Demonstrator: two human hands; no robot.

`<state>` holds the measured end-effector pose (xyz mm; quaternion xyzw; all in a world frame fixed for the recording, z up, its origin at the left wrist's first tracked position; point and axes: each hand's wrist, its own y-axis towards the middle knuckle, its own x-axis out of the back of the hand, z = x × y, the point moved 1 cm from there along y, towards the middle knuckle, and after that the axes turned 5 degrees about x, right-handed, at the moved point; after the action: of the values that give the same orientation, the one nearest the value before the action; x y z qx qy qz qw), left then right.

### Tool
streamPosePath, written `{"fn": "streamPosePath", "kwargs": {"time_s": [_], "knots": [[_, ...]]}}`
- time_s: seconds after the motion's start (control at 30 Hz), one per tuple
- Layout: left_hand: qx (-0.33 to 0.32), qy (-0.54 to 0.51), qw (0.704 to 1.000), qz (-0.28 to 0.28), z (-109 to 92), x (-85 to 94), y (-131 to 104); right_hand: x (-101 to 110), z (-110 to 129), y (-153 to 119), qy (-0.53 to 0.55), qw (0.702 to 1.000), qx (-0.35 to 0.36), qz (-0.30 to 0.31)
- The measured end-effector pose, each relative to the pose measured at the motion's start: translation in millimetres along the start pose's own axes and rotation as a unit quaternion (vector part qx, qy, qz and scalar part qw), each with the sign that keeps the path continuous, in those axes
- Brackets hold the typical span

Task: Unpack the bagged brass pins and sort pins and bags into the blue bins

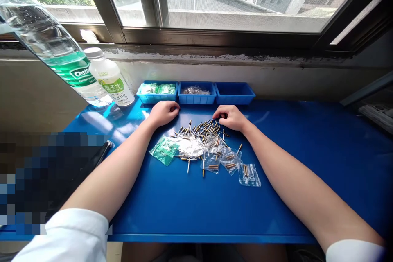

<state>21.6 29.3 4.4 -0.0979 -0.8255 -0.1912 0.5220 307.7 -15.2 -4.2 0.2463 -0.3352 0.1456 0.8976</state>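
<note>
My left hand (166, 113) rests on the blue table just in front of the trays, its fingers curled closed and nothing showing in them. To the right, my right hand (231, 118) is curled with its fingertips down at the back edge of a pile of pop rivets (204, 127); whether it pinches one is hidden. The rivets have thin silver pins and gold-coloured ends. In front of them lie a green plastic packet (166, 150), a shiny silvery packet (190, 146) and several clear little bags with copper-brown pieces, one bag (249, 175) lying apart at the right.
Behind my hands stand three blue trays: one with green packets (158, 89), one with clear packets (196, 91), and an empty tray (235, 93). A large water bottle (58, 45) and a white drink bottle (110, 77) stand back left. A window (221, 0) is beyond.
</note>
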Motion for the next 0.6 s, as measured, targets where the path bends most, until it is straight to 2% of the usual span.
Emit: {"fn": "streamPosePath", "kwargs": {"time_s": [0.6], "knots": [[-0.002,0.000,1.000,-0.002,2.3,-1.5,0.7,4.5,7.6,2.6,-0.028,0.997,-0.022,0.070]]}}
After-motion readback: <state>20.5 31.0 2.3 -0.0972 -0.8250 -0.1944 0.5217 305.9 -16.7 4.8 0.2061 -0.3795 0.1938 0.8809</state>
